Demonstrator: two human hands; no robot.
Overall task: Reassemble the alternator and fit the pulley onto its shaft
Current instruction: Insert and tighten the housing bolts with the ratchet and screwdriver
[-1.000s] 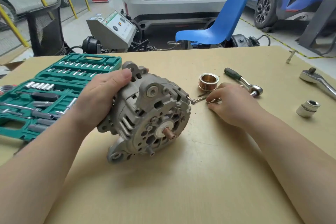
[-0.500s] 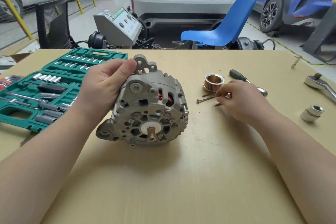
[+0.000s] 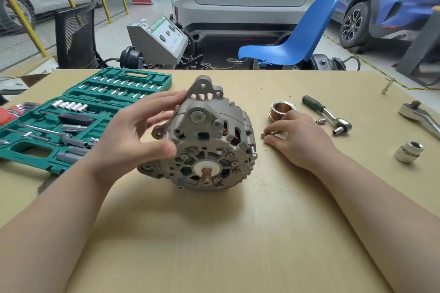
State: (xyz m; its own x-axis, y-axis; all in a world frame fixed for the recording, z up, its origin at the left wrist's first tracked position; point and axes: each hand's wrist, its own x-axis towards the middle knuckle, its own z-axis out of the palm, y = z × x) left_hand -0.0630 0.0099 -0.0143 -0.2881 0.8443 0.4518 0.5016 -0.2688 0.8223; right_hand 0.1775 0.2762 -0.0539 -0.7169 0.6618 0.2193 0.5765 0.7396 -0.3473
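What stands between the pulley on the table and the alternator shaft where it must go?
Nothing solid blocks it. The pulley lies right of the alternator, and the shaft sticks out bare toward the camera. Only the right hand, pinching a bolt, lies on the table near that path.

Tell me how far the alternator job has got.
Done: the grey cast-metal alternator stands on the tan table with its housing halves together, one long bolt seated at its right edge. In hand: the right hand pinches a loose long bolt; the open left hand steadies the housing. Left: the copper-coloured grooved pulley lies apart, the shaft bare.
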